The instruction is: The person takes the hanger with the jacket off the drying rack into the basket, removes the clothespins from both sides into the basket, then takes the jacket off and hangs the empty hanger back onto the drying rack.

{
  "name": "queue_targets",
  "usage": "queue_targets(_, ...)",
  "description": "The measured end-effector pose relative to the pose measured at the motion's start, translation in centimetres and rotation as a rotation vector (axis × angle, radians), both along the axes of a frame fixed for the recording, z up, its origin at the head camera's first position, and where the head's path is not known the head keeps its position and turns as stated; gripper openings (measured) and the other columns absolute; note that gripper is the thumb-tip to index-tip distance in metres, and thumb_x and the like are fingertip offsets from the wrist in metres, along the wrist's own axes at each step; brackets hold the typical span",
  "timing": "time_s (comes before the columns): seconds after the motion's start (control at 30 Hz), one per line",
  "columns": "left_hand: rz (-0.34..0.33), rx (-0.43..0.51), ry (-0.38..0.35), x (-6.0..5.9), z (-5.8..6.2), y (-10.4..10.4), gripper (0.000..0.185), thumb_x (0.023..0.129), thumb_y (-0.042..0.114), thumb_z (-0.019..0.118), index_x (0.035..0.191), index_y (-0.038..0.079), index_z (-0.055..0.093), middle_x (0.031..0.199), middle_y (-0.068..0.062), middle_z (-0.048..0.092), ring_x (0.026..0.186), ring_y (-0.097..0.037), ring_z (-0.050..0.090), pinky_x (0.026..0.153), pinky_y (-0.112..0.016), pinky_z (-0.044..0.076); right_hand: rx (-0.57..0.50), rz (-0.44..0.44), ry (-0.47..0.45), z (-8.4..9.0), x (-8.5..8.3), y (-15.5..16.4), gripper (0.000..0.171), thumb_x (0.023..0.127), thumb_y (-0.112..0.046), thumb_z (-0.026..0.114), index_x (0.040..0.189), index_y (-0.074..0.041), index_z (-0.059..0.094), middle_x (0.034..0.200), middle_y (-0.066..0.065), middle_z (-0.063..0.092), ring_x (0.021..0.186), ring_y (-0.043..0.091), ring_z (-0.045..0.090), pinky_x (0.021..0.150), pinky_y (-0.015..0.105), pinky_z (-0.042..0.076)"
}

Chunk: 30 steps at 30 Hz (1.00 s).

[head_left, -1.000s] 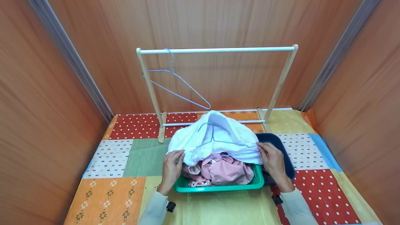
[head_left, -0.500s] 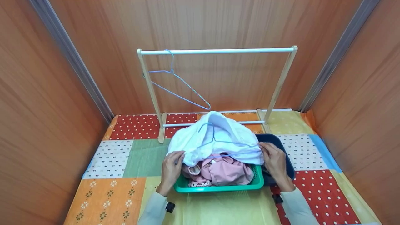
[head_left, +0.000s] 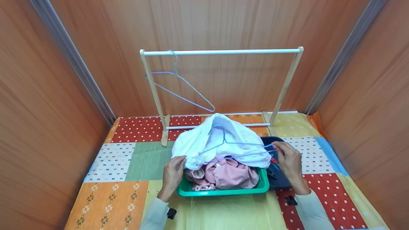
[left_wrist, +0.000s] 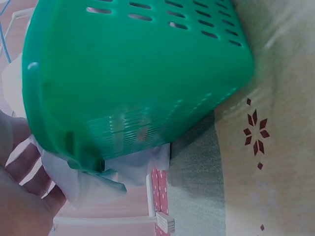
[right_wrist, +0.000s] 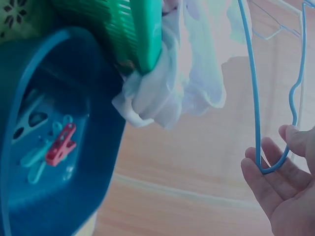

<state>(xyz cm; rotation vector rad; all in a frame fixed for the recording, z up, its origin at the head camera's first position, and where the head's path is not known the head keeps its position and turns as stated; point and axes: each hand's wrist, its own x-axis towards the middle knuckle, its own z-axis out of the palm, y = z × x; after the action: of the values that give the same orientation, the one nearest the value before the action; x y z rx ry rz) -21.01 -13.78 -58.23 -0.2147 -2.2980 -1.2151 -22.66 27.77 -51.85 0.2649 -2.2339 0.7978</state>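
Note:
A white cloth garment (head_left: 188,143) lies draped over the back of a green basket (head_left: 223,193). On top of it rests a thin blue clothes hanger (head_left: 224,140), its hook toward the rack and its left end against the cloth. My right hand (head_left: 290,161) pinches the hanger's right corner, just past the garment's edge; in the right wrist view the thumb (right_wrist: 298,140) lies on the wire, fingers behind. At the basket's left side, my left hand (head_left: 173,174) pinches the garment's edge. Pink clothing (head_left: 235,175) fills the basket's front.
A dark blue tub (head_left: 281,183) stands against the basket's right side, holding a red clothespin (right_wrist: 61,145) and several blue ones. Behind is a rack with a white bar (head_left: 223,52), where another blue hanger (head_left: 195,90) hangs at the left. Wooden panels surround the patchwork cloth.
My right hand has moved right with the hanger's corner, sliding the hanger rightward so its end sticks out past the white garment. The left hand has shifted slightly left.

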Motion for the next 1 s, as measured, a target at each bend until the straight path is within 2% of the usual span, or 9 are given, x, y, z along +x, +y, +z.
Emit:
queue_targets(0.2,0.024,-0.037,0.006,0.0,-0.4,-0.1,0.014,0.092,0.008,0.068,0.103,0.004,0.075,0.101,-0.008,0.075,0.095,-0.026,0.071,0.085,-0.044,0.055,0.014,-0.018,-0.003,0.4,0.2,0.7,0.011,0.089,-0.007,0.07,0.098,-0.006,0.077,0.096,0.011,0.076,0.086,0.025,0.074,0.078,0.0,0.042)
queue_targets(0.3,0.034,-0.047,0.003,-0.1,-0.5,-0.2,0.014,0.091,0.007,0.068,0.102,0.003,0.075,0.1,-0.009,0.075,0.094,-0.026,0.071,0.084,-0.044,0.055,0.019,-0.027,0.011,0.6,0.2,1.2,0.01,0.089,-0.007,0.071,0.097,-0.005,0.077,0.095,0.011,0.076,0.086,0.025,0.073,0.08,-0.004,0.035)
queue_targets(0.4,0.041,-0.055,-0.002,0.0,-0.7,-0.2,0.013,0.09,0.007,0.069,0.101,0.004,0.075,0.1,-0.009,0.075,0.093,-0.025,0.071,0.082,-0.044,0.056,0.026,-0.031,0.014,0.9,0.2,1.6,0.011,0.088,-0.006,0.071,0.098,-0.005,0.077,0.096,0.012,0.076,0.086,0.026,0.073,0.081,-0.004,0.034)
queue_targets(0.5,0.047,-0.087,0.017,0.0,-1.0,-0.3,0.013,0.089,0.006,0.07,0.101,0.003,0.075,0.101,-0.01,0.075,0.099,-0.029,0.069,0.088,-0.047,0.053,0.036,-0.04,0.016,1.1,0.3,2.1,0.011,0.088,-0.006,0.071,0.098,-0.004,0.077,0.096,0.013,0.076,0.086,0.027,0.073,0.081,-0.004,0.034)
queue_targets(0.6,0.05,-0.113,0.018,0.0,-1.3,-0.3,0.016,0.088,0.007,0.071,0.103,0.001,0.075,0.109,-0.014,0.074,0.113,-0.035,0.063,0.099,-0.053,0.047,0.032,-0.05,0.004,1.3,0.5,2.5,0.012,0.089,-0.006,0.07,0.099,-0.003,0.076,0.097,0.013,0.075,0.088,0.029,0.073,0.084,-0.006,0.031)
queue_targets(0.77,0.03,-0.102,-0.062,0.2,-1.5,-0.4,0.021,0.091,0.009,0.069,0.109,-0.001,0.073,0.127,-0.018,0.066,0.129,-0.041,0.053,0.107,-0.056,0.042,0.016,-0.072,-0.02,1.6,0.7,3.1,0.014,0.089,-0.007,0.07,0.102,-0.002,0.076,0.098,0.015,0.075,0.09,0.032,0.073,0.084,-0.008,0.028)
queue_targets(1.0,0.002,-0.113,-0.134,0.4,-1.8,-0.6,0.025,0.092,0.009,0.067,0.115,-0.001,0.071,0.133,-0.018,0.063,0.128,-0.04,0.055,0.105,-0.053,0.044,0.045,-0.094,-0.004,2.0,0.8,3.9,0.015,0.088,-0.004,0.07,0.102,-0.002,0.076,0.097,0.017,0.075,0.089,0.034,0.073,0.084,-0.007,0.027)
